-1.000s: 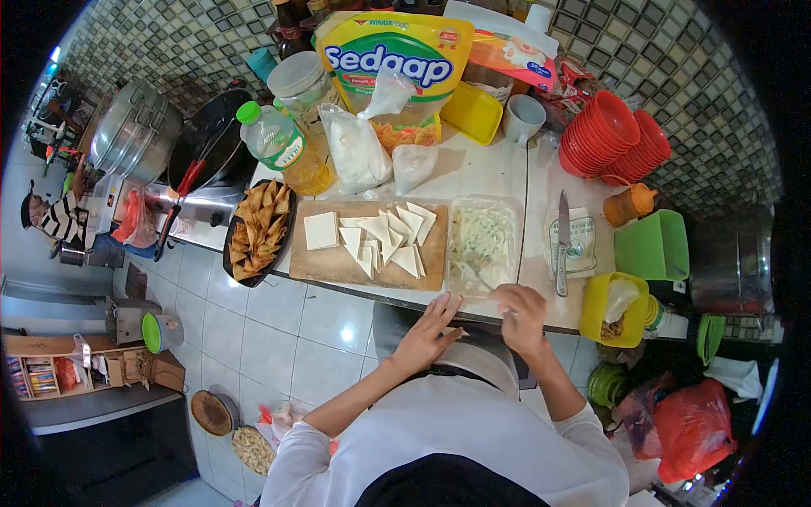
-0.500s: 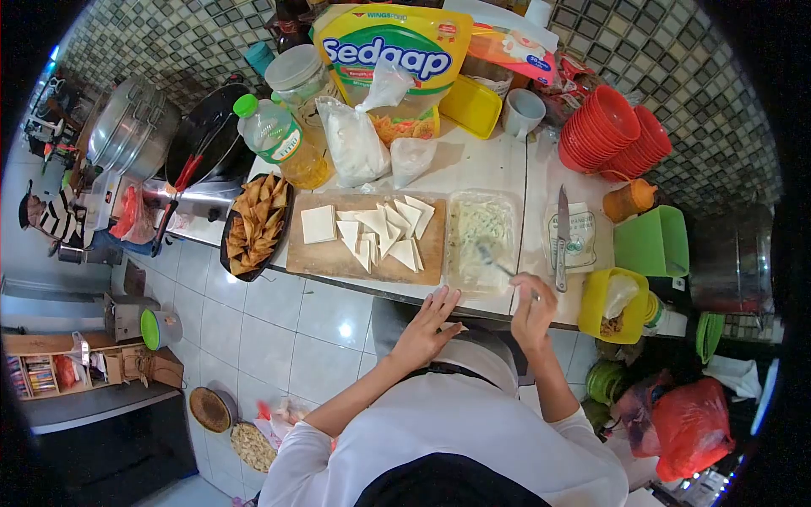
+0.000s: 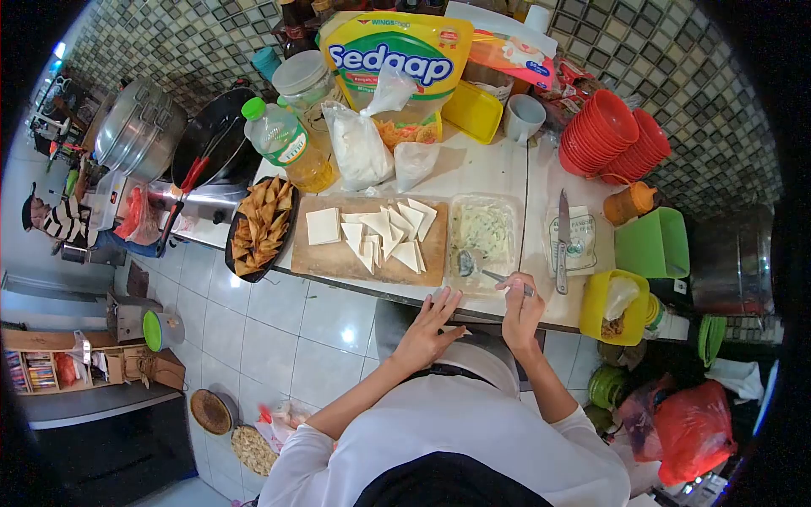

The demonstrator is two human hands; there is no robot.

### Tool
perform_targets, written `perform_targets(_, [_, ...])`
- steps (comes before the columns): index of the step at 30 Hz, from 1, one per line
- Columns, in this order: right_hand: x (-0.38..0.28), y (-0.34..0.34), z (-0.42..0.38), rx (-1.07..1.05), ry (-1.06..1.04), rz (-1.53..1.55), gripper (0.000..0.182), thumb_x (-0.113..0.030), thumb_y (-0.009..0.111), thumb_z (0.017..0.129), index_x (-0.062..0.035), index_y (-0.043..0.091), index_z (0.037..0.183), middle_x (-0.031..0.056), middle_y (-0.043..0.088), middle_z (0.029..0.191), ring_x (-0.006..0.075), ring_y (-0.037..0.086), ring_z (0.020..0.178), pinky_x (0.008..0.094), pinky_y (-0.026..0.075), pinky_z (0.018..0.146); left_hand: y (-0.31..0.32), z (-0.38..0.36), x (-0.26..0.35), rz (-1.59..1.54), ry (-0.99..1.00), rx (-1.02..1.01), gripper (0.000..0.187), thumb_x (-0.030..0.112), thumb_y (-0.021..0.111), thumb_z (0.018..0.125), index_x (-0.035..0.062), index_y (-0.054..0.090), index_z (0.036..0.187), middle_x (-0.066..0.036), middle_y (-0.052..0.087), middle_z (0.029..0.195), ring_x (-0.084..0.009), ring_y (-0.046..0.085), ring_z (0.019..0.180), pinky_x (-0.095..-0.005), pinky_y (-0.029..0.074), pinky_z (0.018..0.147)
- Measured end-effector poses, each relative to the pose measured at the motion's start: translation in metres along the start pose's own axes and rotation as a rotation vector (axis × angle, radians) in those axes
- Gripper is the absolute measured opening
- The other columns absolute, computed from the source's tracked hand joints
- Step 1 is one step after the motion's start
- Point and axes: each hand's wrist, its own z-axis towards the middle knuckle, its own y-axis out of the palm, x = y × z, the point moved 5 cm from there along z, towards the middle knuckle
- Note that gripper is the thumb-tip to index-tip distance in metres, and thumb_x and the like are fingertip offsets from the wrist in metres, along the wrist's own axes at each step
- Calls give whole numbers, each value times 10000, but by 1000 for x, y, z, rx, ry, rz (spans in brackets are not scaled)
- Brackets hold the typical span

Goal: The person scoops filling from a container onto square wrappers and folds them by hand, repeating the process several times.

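Observation:
My right hand is closed round the handle of a metal spoon. The spoon's head dips into the near left corner of a clear plastic container, which holds a pale mixture with green flecks. Fingers stretched out, my left hand lies at the counter's front edge, just below the wooden cutting board. On that board are a stack of square white wrappers and several cut white triangles. Whether anything lies under my left palm is hidden.
Left of the board stands a black plate of brown fried triangles. A knife lies to the right, by a yellow tub. Behind are an oil bottle, white bags and red bowls.
The spoon has moved left and nearer to me inside the container, and my right hand has shifted slightly left. My left hand stays at the counter edge.

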Motion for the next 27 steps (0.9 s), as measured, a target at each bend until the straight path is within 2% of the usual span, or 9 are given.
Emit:
perform_targets(3, [8,-2,-3,25,168,147,206,-128,374,934,-13,519,844,60,581,709,112,442,528,258,364,505,-15,5,7,-71,-36,24,202,67,657,708,96,687,906,-179,311,1379,-411,273,1272,-531,301,990])
perform_targets(6, [8,-13,1,109,223,264,229,-160,361,948,-13,507,849,54,576,712,62,392,514,223,330,475,-40,8,14,-221,-57,270,229,73,674,718,85,678,946,-160,450,1286,-349,407,1210,-464,360,964])
perform_targets(8, [-2,-23,8,245,203,369,244,-193,347,959,-23,482,849,65,562,686,46,350,497,203,277,459,-41,5,-4,-620,-488,333,206,83,640,783,48,659,985,-132,610,1066,-271,576,1018,-372,458,870])
perform_targets(9, [-4,-26,11,241,203,369,244,-193,347,959,-23,482,849,65,562,686,46,350,497,203,277,459,-46,10,-1,-621,-491,336,206,83,640,783,48,659,985,-132,610,1066,-271,576,1018,-372,458,870])
perform_targets(11, [-5,-40,15,321,204,477,229,-195,360,955,-26,475,853,63,555,681,48,361,500,196,284,469,-36,14,-18,-1213,-989,452,197,106,590,844,-2,635,1003,-88,657,899,-176,627,850,-269,498,779])
perform_targets(12, [-10,-46,19,318,214,455,224,-215,376,952,-40,476,855,65,562,667,51,369,499,192,289,475,-33,19,-22,-1292,-1037,446,248,107,560,866,-26,582,1075,-77,636,930,-137,610,857,-244,501,778])
perform_targets(15, [-21,-58,25,435,174,534,266,-260,339,957,-49,474,869,86,570,664,55,359,482,189,257,456,-28,39,-22,-1628,-969,443,301,66,548,861,-15,527,1150,-57,623,947,-122,595,882,-252,502,801])
perform_targets(22, [-32,-62,22,343,131,561,257,-244,340,953,-48,474,856,92,579,675,59,361,487,205,267,463,-26,62,-13,-1663,-815,414,336,-6,519,851,-18,490,1185,-10,604,887,-97,579,872,-259,486,855])
perform_targets(27, [-41,-58,22,311,-24,382,284,-222,354,945,-22,525,839,102,585,679,79,376,507,232,310,477,-29,64,-12,-1650,-792,436,354,-35,509,834,-66,463,1183,-74,597,946,-149,585,915,-308,462,916])
